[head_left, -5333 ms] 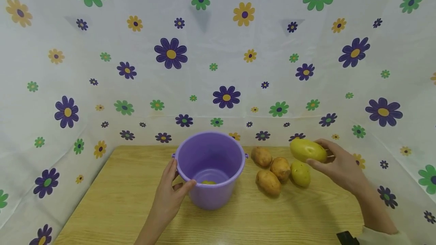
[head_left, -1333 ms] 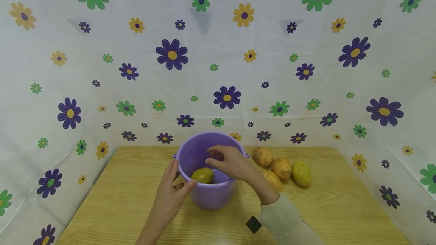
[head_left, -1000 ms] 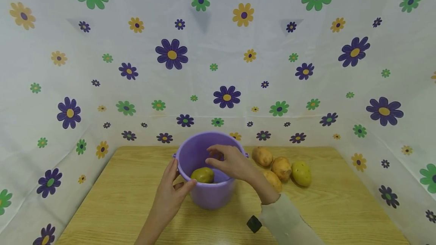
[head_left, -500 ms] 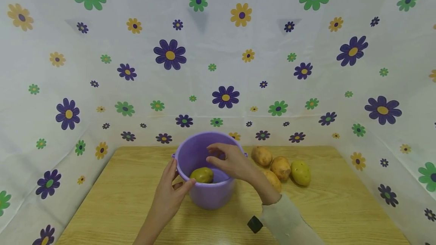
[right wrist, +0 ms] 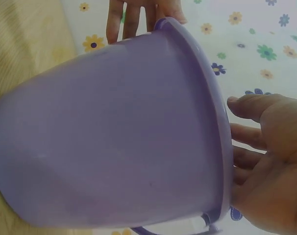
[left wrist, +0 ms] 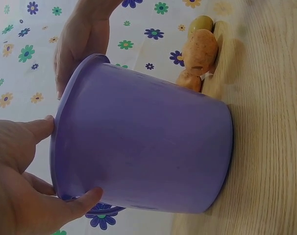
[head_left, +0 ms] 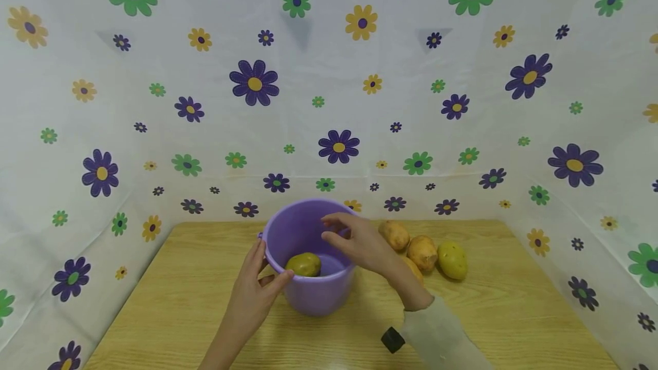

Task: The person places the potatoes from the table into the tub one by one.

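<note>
While the bucket (head_left: 311,256) stands upright mid-tabletop (head_left: 169,313), one greenish potato (head_left: 303,264) lies inside on the bottom, toward the near-left wall. Left hand (head_left: 252,296) at the near-left rim: thumb hooked on the lip, fingers up the outer wall, a light steadying hold. Right hand (head_left: 360,241) above the opening's right side, empty, fingers loosely bent, thumb and forefinger near each other but pinching nothing. Four more potatoes (head_left: 424,253) bunched just right of the bucket, touching one another, one half hidden behind the right wrist.

Advice for this step, as judgement only:
- Lift the right hand straight up and clear of the rim before swinging right; a sideways exit risks catching the lip and tipping the bucket.
- Keep the left hold as is, pressing down slightly, not squeezing; thin plastic wall likely to flex.
- For the next potato, take the outermost yellow-green one (head_left: 452,260) or the nearest brown, from above, fingers round the middle; pulling from the cluster's centre likely to set the others rolling.
- Lower into the bucket rather than drop; a drop on the lying potato means a bounce and a jolt.
</note>
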